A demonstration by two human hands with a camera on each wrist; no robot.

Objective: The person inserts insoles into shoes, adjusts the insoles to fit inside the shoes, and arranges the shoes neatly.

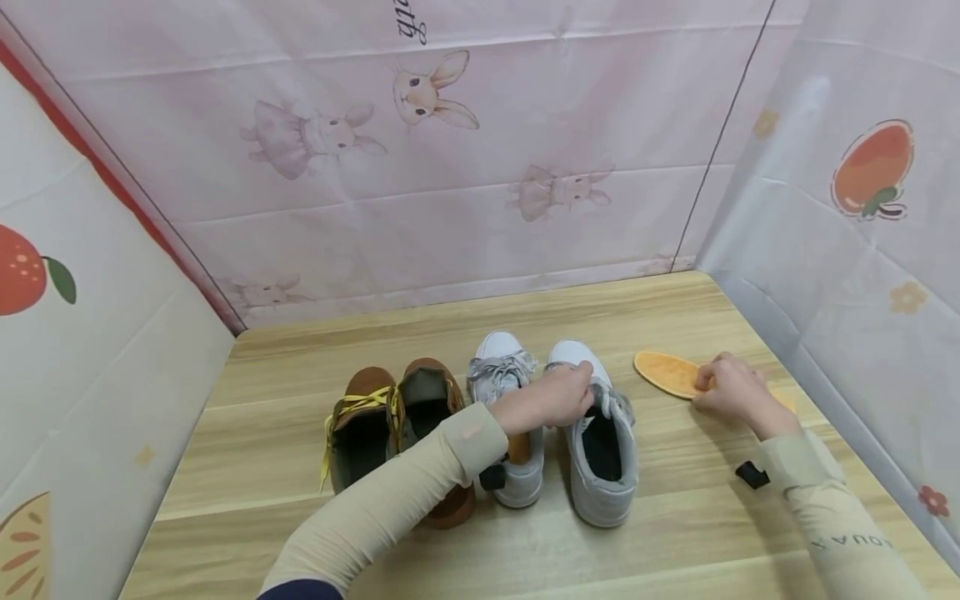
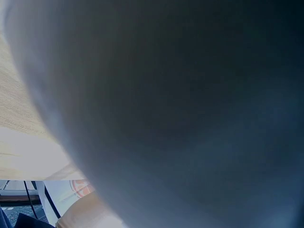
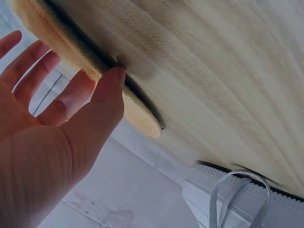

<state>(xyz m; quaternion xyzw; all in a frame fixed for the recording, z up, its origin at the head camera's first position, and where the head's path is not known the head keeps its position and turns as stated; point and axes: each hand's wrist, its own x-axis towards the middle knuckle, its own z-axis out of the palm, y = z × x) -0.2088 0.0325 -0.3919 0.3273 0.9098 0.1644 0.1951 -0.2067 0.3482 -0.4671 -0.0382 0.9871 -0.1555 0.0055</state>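
My left hand [image 1: 551, 396] reaches across to the right-hand grey-white sneaker [image 1: 607, 504], its fingers curled on the tongue and laces. That shoe's dark inside shows. Beside it, the other sneaker [image 1: 501, 350] has an orange insole [image 1: 519, 450] inside, partly covered by my left wrist. My right hand [image 1: 735, 390] pinches a fuzzy yellow-orange insole [image 1: 663, 372] at the right of the table. In the right wrist view, the thumb presses one edge of this insole [image 3: 142, 116], whose underside is dark. A blurred dark surface fills most of the left wrist view.
Left of the sneakers stand brown shoes [image 1: 369, 383] with yellow laces, partly behind my left sleeve. A small black piece [image 1: 752, 475] is near my right cuff. The wooden table [image 1: 675, 550] meets printed cloth walls at the back and sides.
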